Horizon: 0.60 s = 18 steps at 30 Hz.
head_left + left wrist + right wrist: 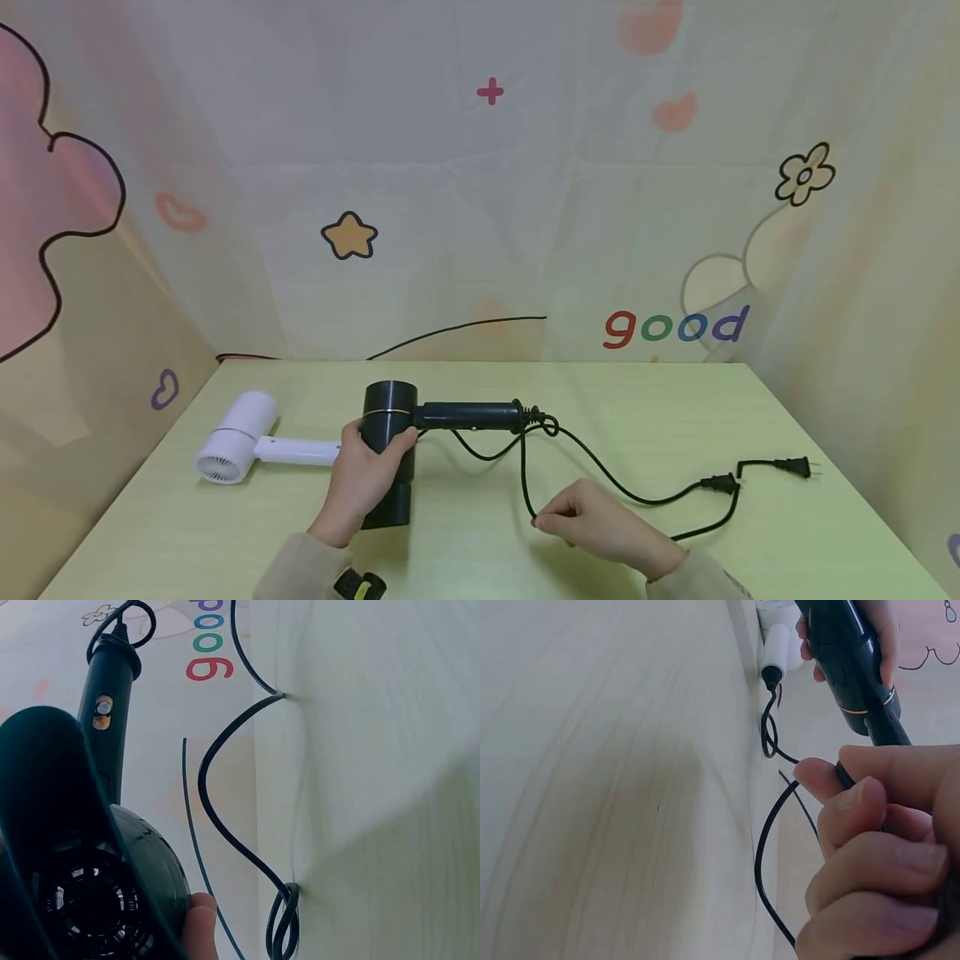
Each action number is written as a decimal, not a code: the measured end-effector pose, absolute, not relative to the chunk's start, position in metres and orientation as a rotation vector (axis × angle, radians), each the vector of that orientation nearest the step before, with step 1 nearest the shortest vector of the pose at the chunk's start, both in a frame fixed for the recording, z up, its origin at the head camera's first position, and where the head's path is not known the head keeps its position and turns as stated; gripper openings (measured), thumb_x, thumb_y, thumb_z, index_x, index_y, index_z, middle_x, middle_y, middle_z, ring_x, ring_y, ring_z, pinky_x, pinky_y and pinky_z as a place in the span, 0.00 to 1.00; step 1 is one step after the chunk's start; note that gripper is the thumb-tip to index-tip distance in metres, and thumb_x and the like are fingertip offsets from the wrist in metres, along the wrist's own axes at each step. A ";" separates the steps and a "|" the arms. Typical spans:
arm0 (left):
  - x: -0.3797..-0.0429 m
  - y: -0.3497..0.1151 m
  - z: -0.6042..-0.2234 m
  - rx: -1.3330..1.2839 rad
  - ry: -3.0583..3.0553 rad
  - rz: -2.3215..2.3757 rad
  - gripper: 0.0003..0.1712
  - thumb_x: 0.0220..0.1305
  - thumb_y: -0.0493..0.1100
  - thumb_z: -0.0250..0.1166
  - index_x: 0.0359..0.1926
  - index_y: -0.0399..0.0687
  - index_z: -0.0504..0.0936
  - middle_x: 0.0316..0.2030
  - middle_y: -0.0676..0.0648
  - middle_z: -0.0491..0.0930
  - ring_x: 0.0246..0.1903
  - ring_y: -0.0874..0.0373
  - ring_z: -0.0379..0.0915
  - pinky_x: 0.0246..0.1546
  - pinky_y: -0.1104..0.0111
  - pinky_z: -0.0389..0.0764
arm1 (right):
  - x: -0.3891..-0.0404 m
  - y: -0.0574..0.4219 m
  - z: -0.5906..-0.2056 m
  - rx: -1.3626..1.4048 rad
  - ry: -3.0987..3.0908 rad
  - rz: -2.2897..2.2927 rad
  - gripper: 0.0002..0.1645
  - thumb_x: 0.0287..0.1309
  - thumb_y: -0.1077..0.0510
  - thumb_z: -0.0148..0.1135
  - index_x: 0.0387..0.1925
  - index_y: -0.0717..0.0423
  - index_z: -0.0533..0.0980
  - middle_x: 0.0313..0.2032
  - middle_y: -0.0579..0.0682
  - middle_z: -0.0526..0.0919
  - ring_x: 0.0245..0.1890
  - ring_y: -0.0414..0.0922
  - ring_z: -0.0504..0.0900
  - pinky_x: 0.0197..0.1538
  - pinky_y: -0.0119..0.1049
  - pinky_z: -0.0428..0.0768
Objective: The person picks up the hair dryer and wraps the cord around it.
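Note:
My left hand (pixel 360 475) grips the barrel of a black hair dryer (pixel 390 396), thumb across its front. The handle points right, and the left wrist view shows a switch (pixel 103 710) on it and the nozzle's open end close by. Between thumb and forefinger, my right hand (pixel 600 525) pinches the black cord (pixel 524 475) that hangs from the handle's end; its other fingers curl in the right wrist view. Left of the black dryer lies a white hair dryer (pixel 238 437) on the table, its handle end hidden behind my left hand.
Two black plugs, a nearer one (pixel 720 482) and a farther one (pixel 793 467), lie on the right of the pale table (pixel 465 550). A cord runs over the tabletop behind my right hand. A printed curtain (pixel 450 183) encloses the back and sides.

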<state>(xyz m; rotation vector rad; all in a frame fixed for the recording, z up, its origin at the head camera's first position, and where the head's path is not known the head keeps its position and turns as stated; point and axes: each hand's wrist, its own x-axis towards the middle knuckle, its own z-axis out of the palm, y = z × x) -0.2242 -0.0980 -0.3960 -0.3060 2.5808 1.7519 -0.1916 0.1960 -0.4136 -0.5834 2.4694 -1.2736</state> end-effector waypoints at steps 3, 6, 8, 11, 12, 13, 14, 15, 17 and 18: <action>-0.224 -0.097 -0.396 -0.296 2.561 1.769 0.55 0.56 0.64 0.63 0.69 0.37 0.46 0.51 0.33 0.71 0.39 0.48 0.76 0.33 0.64 0.77 | -0.193 0.197 -0.415 -0.564 2.477 -1.258 0.12 0.60 0.55 0.61 0.30 0.56 0.86 0.11 0.41 0.67 0.12 0.33 0.56 0.17 0.26 0.54; -0.223 -0.096 -0.395 -0.283 2.540 1.790 0.56 0.55 0.65 0.63 0.69 0.38 0.46 0.51 0.34 0.70 0.40 0.48 0.76 0.33 0.63 0.77 | -0.196 0.198 -0.417 -0.521 2.489 -1.244 0.14 0.60 0.53 0.61 0.25 0.56 0.85 0.12 0.41 0.69 0.12 0.34 0.55 0.17 0.27 0.53; -0.222 -0.094 -0.394 -0.277 2.525 1.802 0.56 0.55 0.66 0.63 0.70 0.38 0.46 0.52 0.34 0.70 0.40 0.48 0.76 0.34 0.63 0.77 | -0.198 0.198 -0.419 -0.497 2.495 -1.248 0.16 0.59 0.53 0.61 0.23 0.58 0.84 0.12 0.42 0.70 0.12 0.34 0.54 0.17 0.27 0.53; -0.221 -0.092 -0.393 -0.269 2.502 1.825 0.57 0.55 0.66 0.63 0.70 0.39 0.45 0.52 0.34 0.69 0.41 0.47 0.75 0.34 0.63 0.77 | -0.201 0.198 -0.420 -0.469 2.499 -1.253 0.18 0.59 0.52 0.61 0.21 0.60 0.83 0.13 0.42 0.72 0.11 0.35 0.54 0.16 0.26 0.54; -0.221 -0.091 -0.392 -0.270 2.498 1.832 0.57 0.55 0.66 0.63 0.70 0.38 0.46 0.52 0.34 0.69 0.41 0.47 0.75 0.35 0.62 0.77 | -0.201 0.197 -0.421 -0.459 2.492 -1.263 0.18 0.59 0.52 0.62 0.21 0.60 0.83 0.13 0.42 0.72 0.11 0.34 0.55 0.16 0.26 0.54; -0.221 -0.090 -0.392 -0.270 2.495 1.838 0.57 0.55 0.66 0.63 0.70 0.38 0.46 0.52 0.34 0.69 0.41 0.47 0.75 0.35 0.62 0.77 | -0.202 0.197 -0.421 -0.450 2.479 -1.278 0.17 0.59 0.51 0.62 0.23 0.60 0.83 0.13 0.43 0.73 0.10 0.34 0.55 0.15 0.26 0.55; -0.220 -0.089 -0.391 -0.269 2.494 1.843 0.57 0.55 0.66 0.64 0.70 0.38 0.46 0.52 0.34 0.69 0.42 0.47 0.75 0.35 0.62 0.77 | -0.202 0.196 -0.421 -0.444 2.464 -1.293 0.17 0.59 0.51 0.62 0.23 0.60 0.83 0.14 0.43 0.73 0.10 0.34 0.56 0.15 0.26 0.57; -0.220 -0.088 -0.391 -0.267 2.494 1.848 0.57 0.54 0.66 0.64 0.70 0.39 0.46 0.52 0.34 0.69 0.42 0.47 0.75 0.35 0.62 0.77 | -0.202 0.195 -0.421 -0.438 2.455 -1.296 0.18 0.59 0.51 0.61 0.23 0.61 0.83 0.14 0.43 0.74 0.10 0.35 0.57 0.15 0.26 0.58; -0.219 -0.086 -0.390 -0.264 2.498 1.846 0.57 0.54 0.66 0.64 0.70 0.39 0.46 0.53 0.34 0.69 0.42 0.47 0.75 0.36 0.61 0.77 | -0.203 0.193 -0.421 -0.431 2.439 -1.307 0.20 0.59 0.51 0.61 0.21 0.64 0.81 0.14 0.44 0.74 0.10 0.35 0.58 0.16 0.26 0.60; -0.219 -0.085 -0.390 -0.262 2.503 1.842 0.56 0.54 0.66 0.64 0.70 0.39 0.47 0.53 0.34 0.69 0.43 0.47 0.75 0.37 0.61 0.77 | -0.203 0.193 -0.421 -0.431 2.436 -1.308 0.22 0.60 0.51 0.61 0.20 0.66 0.79 0.14 0.44 0.74 0.10 0.35 0.59 0.16 0.27 0.61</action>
